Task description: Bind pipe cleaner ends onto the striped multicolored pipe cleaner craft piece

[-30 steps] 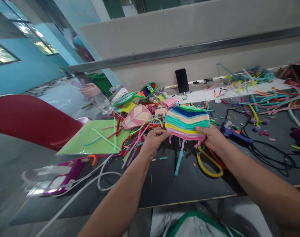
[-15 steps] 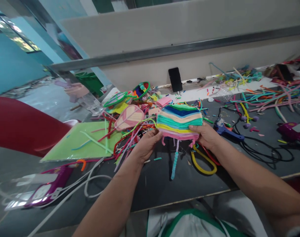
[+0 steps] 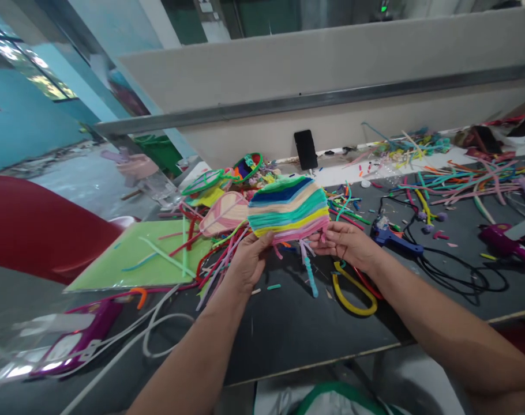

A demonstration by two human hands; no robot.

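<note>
Both of my hands hold up a panel of striped pipe cleaners (image 3: 288,208) above the dark table. Its bands run green, blue, peach, teal, yellow and pink. My left hand (image 3: 254,253) pinches the lower left corner, thumb in front. At the lower right, the fingers of my right hand (image 3: 344,245) close around a short pink end, some of them beneath the panel. A lavender and light blue twisted stem (image 3: 310,276) hangs below the middle of the panel. Just beneath my right hand lies a yellow pipe-cleaner loop (image 3: 353,308).
A pink leaf-shaped piece (image 3: 225,214) and a green sheet (image 3: 137,248) lie left. A blue glue gun (image 3: 394,237) with black cable rests right. Purple devices (image 3: 78,340) with white cords, loose pipe cleaners (image 3: 470,178) and a propped phone (image 3: 306,150) are around.
The striped panel has shifted left and tilted, its right side higher. My right hand has slid from the panel's right edge down to its lower right corner. My left hand keeps its grip.
</note>
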